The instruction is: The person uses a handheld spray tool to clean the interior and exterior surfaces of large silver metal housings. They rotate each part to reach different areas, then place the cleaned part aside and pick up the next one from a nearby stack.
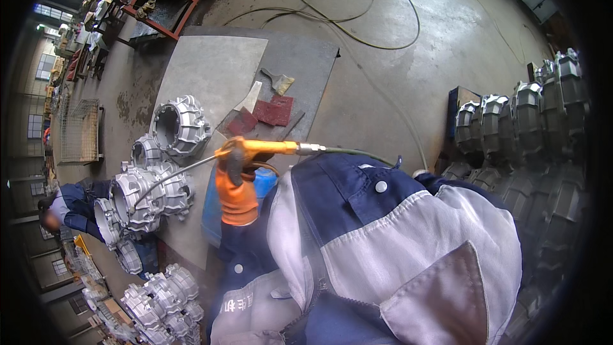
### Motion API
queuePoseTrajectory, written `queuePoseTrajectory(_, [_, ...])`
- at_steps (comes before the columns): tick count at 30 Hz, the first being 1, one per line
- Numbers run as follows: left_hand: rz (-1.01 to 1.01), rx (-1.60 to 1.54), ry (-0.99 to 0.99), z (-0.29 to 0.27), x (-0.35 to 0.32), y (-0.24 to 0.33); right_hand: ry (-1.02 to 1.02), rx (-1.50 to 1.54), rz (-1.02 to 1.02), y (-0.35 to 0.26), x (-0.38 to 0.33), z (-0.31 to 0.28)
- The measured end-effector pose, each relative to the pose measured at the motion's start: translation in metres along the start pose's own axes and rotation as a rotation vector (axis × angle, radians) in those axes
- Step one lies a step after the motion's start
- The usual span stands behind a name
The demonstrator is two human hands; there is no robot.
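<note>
My left hand [235, 182], in an orange and dark glove, is wrapped around a yellow-orange air blow gun [271, 147]. The gun's thin metal nozzle tube [175, 171] reaches left to a silver ribbed metal housing [137, 198], and its tip appears to be at or inside the round opening. At the gun's other end, a metal coupling [311, 148] joins a dark green air hose [357, 153], which passes behind my jacket. More silver housings [181, 126] stand close by. A blue container [220, 207] is partly hidden behind my glove. My right hand does not show.
Grey sheets [204, 70] on the floor hold dark red pads [273, 110] and a brush [278, 81]. A hose [418, 19] loops across the floor. Housings [530, 112] are stacked at right, others [163, 303] lower left. Another person [73, 207] bends at far left.
</note>
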State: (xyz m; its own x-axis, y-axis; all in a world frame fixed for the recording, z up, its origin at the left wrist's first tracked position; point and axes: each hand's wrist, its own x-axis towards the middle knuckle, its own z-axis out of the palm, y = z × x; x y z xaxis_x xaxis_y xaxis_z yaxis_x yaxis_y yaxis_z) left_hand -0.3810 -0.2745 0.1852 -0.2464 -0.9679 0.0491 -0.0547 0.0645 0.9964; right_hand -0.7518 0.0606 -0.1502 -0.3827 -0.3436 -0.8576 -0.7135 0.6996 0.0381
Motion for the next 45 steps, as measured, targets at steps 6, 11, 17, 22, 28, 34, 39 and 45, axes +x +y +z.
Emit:
queuePoseTrajectory(6, [-0.089, -0.354, -0.047, 0.005, 0.006, -0.001, -0.152, -0.077, -0.125, -0.001, 0.016, -0.013])
queuePoseTrajectory(11, [-0.317, -0.577, 0.062, -0.011, 0.010, -0.010, 0.157, -0.361, -0.362, -0.110, 0.020, -0.179])
queuePoseTrajectory(17, [0.155, 0.132, 0.029, -0.014, -0.013, -0.003, -0.364, 0.541, -1.461, -0.307, -0.134, -0.295])
queuePoseTrajectory(22, [0.126, 0.112, 0.086, -0.025, -0.031, 0.005, -0.805, 0.207, -1.482, -0.398, -0.184, -0.267])
queuePoseTrajectory(28, [0.125, 0.215, 0.137, -0.053, -0.044, -0.004, -1.082, 0.531, -0.983, -0.445, -0.173, -0.230])
queuePoseTrajectory(34, [0.047, -0.058, 0.122, -0.076, -0.026, -0.027, -1.113, 0.507, -1.181, -0.464, -0.184, -0.249])
queuePoseTrajectory(39, [-0.129, -0.554, 0.109, -0.139, 0.006, -0.061, -0.979, 0.684, -1.191, -0.482, -0.186, -0.276])
queuePoseTrajectory(45, [-0.260, -0.548, 0.422, -0.278, 0.016, -0.096, -0.831, 0.827, -1.164, -0.462, -0.207, -0.346])
